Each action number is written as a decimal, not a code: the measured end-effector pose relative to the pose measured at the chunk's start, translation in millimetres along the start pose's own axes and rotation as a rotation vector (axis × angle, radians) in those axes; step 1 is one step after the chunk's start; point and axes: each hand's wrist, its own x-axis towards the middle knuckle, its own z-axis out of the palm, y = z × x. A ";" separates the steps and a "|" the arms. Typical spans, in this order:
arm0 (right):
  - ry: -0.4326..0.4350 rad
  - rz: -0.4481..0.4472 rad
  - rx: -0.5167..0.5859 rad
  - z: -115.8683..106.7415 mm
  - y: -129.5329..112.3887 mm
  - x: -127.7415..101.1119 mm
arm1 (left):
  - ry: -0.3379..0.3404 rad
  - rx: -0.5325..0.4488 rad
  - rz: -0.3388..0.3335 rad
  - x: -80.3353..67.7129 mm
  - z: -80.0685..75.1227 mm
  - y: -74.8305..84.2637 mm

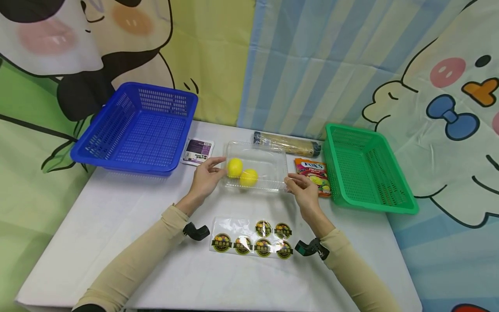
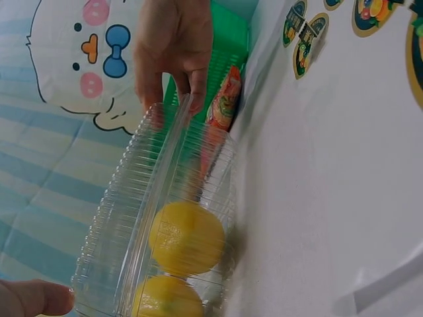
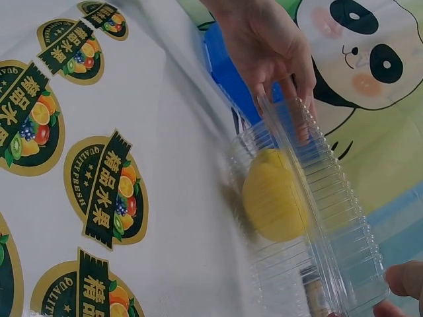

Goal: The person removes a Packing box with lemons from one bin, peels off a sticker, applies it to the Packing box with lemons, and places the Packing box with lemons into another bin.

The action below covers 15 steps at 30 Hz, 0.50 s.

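Observation:
A clear plastic clamshell container (image 1: pixel 269 167) with its lid down spans the space between both hands. Two lemons, one lemon (image 1: pixel 234 167) at the left end and another lemon (image 1: pixel 248 177) beside it, lie inside. My left hand (image 1: pixel 205 181) grips the container's left end by its rim. At the right front corner my right hand (image 1: pixel 306 196) pinches the rim between thumb and fingers. The left wrist view shows the ribbed lid and both lemons (image 2: pixel 187 238) through the plastic. In the right wrist view, a lemon (image 3: pixel 273 196) shows near the left hand.
A sheet of round fruit stickers (image 1: pixel 233 225) lies in front of the container. A blue basket (image 1: pixel 171 167) stands left and a green basket (image 1: pixel 339 190) right. A purple-and-white packet (image 1: pixel 198 150), a Fox's candy bag (image 1: pixel 313 175) and a clear dark-ended tube (image 1: pixel 286 144) lie around it.

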 end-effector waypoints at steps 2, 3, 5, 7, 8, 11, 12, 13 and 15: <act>0.003 0.004 0.000 0.1 0.0 -0.6 | 0.000 -0.001 0.002 -0.2 0.0 -1.2; 0.004 0.006 -0.001 0.2 0.4 -0.6 | -0.001 -0.001 0.005 -0.3 0.1 -1.8; 0.006 0.007 -0.003 0.2 0.9 -0.7 | -0.002 -0.003 0.006 -0.4 0.4 -2.9; 0.005 0.006 -0.002 0.2 2.1 -0.5 | 0.000 -0.004 0.007 -0.6 0.6 -3.5; 0.004 0.005 -0.002 0.4 2.9 -0.2 | 0.000 -0.003 0.008 -0.8 0.7 -3.8; 0.006 0.004 -0.005 0.7 4.7 -0.1 | 0.001 -0.001 0.010 -1.1 1.3 -4.7; 0.009 0.005 -0.004 0.9 5.2 -0.1 | 0.002 0.000 0.010 -1.2 1.5 -4.9; 0.011 0.003 -0.002 1.1 5.6 -0.1 | 0.002 -0.001 0.011 -1.2 1.6 -5.1; 0.016 0.002 0.001 1.3 5.6 -0.7 | 0.004 0.000 0.013 -1.0 1.9 -5.4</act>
